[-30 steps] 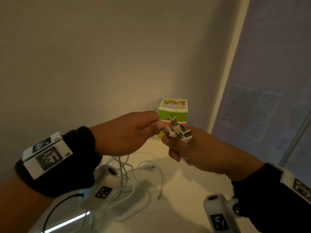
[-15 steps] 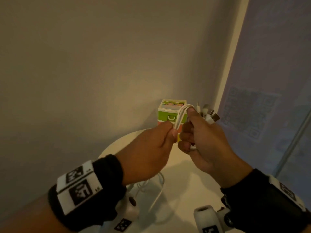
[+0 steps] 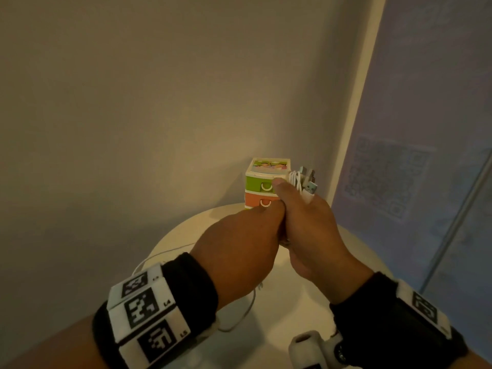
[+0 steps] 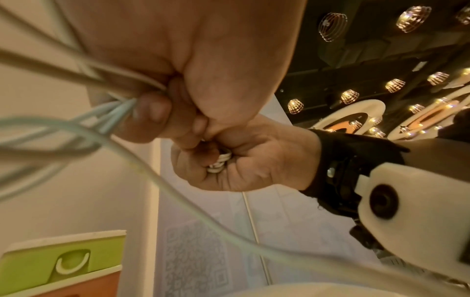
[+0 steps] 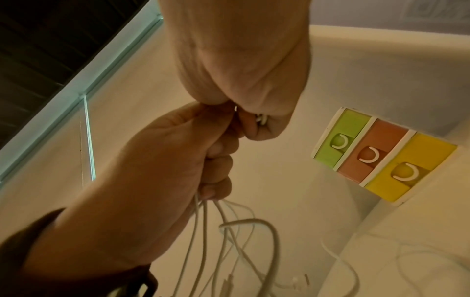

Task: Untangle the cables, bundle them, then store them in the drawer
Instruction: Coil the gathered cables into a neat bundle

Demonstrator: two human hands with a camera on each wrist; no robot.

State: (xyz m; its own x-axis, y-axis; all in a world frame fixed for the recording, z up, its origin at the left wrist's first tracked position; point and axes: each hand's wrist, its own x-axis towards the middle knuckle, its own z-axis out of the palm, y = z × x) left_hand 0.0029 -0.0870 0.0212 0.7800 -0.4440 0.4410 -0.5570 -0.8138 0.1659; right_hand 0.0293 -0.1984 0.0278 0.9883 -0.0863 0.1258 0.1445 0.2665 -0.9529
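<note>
We see both hands raised above the round white table (image 3: 354, 251), pressed knuckle to knuckle in front of the small drawer unit (image 3: 257, 182). Our right hand (image 3: 311, 230) is closed in a fist around a coil of white cables (image 3: 299, 179), with the loops and several USB plugs (image 3: 308, 177) sticking up out of the top of the fist, level with the drawer unit's lid. From the left wrist view we make out a few turns of cable wedged between the curled right fingers (image 4: 218, 160). Our left hand (image 3: 239, 251) is also curled tight, gripping the loose strands just below the coil; they leave the bottom of that fist and hang down in slack loops toward the tabletop, where the free ends lie in a loose heap (image 5: 244, 261). The drawer unit stands at the far edge of the table against the wall (image 3: 133, 129), its green drawer (image 5: 340, 138), orange drawer (image 5: 374, 150) and yellow drawer (image 5: 406, 168) all pushed in flush. Bare tabletop lies between our hands and the drawer fronts, and more to the right, up to the rim beside the pale panel (image 3: 426, 182) printed with a faint code pattern. One strand trails along the table's left edge near our left wristband (image 3: 149, 315).
</note>
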